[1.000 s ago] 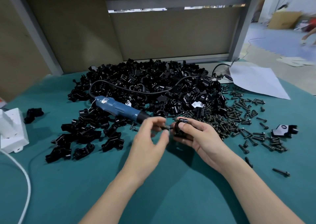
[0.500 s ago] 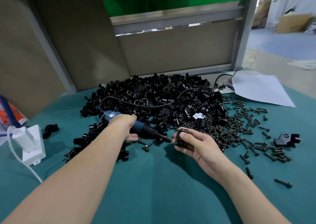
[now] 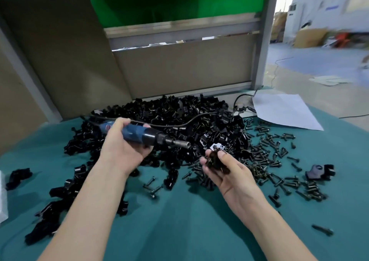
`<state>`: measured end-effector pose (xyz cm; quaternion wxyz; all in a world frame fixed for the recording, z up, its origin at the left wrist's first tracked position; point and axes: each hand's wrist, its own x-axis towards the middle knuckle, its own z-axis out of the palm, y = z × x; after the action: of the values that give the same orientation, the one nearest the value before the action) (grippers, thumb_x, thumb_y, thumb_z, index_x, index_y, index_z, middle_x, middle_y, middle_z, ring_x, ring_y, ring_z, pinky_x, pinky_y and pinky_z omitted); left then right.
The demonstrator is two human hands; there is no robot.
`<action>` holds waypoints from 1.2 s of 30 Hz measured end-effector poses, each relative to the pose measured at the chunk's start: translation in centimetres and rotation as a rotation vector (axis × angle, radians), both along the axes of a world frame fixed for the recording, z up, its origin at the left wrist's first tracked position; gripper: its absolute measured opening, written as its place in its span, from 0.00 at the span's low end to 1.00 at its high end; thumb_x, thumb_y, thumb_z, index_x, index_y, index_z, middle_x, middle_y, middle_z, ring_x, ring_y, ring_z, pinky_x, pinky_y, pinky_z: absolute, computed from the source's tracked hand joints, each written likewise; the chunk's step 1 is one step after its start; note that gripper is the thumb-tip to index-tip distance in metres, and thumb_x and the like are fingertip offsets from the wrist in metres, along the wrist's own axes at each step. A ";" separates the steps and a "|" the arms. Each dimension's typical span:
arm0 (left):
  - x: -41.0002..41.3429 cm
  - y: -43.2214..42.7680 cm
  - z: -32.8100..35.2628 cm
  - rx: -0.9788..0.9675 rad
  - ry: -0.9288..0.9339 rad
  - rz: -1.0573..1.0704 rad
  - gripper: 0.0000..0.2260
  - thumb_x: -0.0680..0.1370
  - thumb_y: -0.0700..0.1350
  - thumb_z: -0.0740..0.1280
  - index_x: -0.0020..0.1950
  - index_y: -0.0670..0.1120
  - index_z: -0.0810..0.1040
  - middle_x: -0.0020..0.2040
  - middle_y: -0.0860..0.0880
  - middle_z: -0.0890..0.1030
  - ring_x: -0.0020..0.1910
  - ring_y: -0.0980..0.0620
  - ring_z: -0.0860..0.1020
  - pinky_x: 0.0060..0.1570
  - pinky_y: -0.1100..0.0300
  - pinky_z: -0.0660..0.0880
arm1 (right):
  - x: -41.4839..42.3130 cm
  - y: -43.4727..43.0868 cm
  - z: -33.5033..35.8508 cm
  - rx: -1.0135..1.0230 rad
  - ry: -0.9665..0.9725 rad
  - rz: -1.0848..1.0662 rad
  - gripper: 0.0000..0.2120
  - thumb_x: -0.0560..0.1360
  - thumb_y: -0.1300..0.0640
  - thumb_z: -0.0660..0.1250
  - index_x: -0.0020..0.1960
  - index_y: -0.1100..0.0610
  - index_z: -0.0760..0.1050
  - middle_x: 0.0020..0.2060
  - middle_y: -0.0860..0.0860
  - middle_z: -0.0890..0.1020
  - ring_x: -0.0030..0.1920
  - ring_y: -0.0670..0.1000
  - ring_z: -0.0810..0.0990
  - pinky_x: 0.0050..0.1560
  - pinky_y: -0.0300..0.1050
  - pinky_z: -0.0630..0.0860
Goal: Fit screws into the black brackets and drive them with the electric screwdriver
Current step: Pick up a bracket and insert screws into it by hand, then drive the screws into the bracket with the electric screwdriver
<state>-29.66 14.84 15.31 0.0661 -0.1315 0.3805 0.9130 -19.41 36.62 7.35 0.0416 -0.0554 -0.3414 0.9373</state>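
The left hand [image 3: 123,151] curls its fingers round the blue, cylindrical body of the electric screwdriver [image 3: 139,135], which is held above the table. Its black collar and dull metal nose point right toward the right hand [image 3: 225,171]. That hand pinches one black bracket [image 3: 214,159] between thumb and curled fingers, just off the tool's nose. Motion blur hides the bit, so contact between bit and bracket cannot be told, nor whether a screw sits in the bracket. A thin black cable [image 3: 179,124] trails from the tool over the heap of brackets [image 3: 179,111], glossy, angular moulded pieces piled toward the back of the table (single shapes blur together there). Dark, short screws [image 3: 269,153] with round heads lie scattered to the right, and a lone bracket [image 3: 319,172] lies beyond them. The table is covered with a matte teal cloth [image 3: 189,220]. A white paper sheet [image 3: 283,111] lies at the far right, and a white object [image 3: 3,197] is cut off by the left edge. Behind stand tan partition boards [image 3: 179,67] in grey frames, with a green panel [image 3: 159,5] above them.
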 end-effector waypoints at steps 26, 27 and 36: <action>1.2 5.5 0.7 -0.055 0.382 0.227 0.07 0.76 0.40 0.71 0.43 0.46 0.74 0.32 0.51 0.77 0.29 0.55 0.76 0.33 0.60 0.76 | 0.6 -0.3 0.4 0.097 -0.040 -0.035 0.21 0.71 0.61 0.73 0.62 0.68 0.79 0.56 0.63 0.86 0.53 0.59 0.87 0.46 0.44 0.85; 1.1 5.4 0.6 -0.047 0.378 0.236 0.07 0.76 0.40 0.71 0.44 0.45 0.73 0.32 0.51 0.77 0.29 0.55 0.75 0.33 0.59 0.76 | 0.5 -0.3 0.3 0.103 -0.041 -0.032 0.20 0.71 0.61 0.73 0.61 0.68 0.79 0.56 0.63 0.86 0.53 0.58 0.87 0.46 0.44 0.85; 0.8 5.5 -0.1 -0.070 0.363 0.262 0.07 0.76 0.40 0.71 0.43 0.45 0.73 0.32 0.52 0.77 0.29 0.55 0.76 0.34 0.59 0.77 | 0.3 -0.5 0.0 0.149 -0.037 -0.038 0.16 0.69 0.61 0.74 0.56 0.66 0.83 0.54 0.63 0.86 0.54 0.59 0.87 0.46 0.45 0.85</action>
<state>-28.84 20.34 15.24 -0.1274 -0.0154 0.3972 0.9087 -19.14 36.14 7.31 0.0570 -0.0757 -0.4098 0.9072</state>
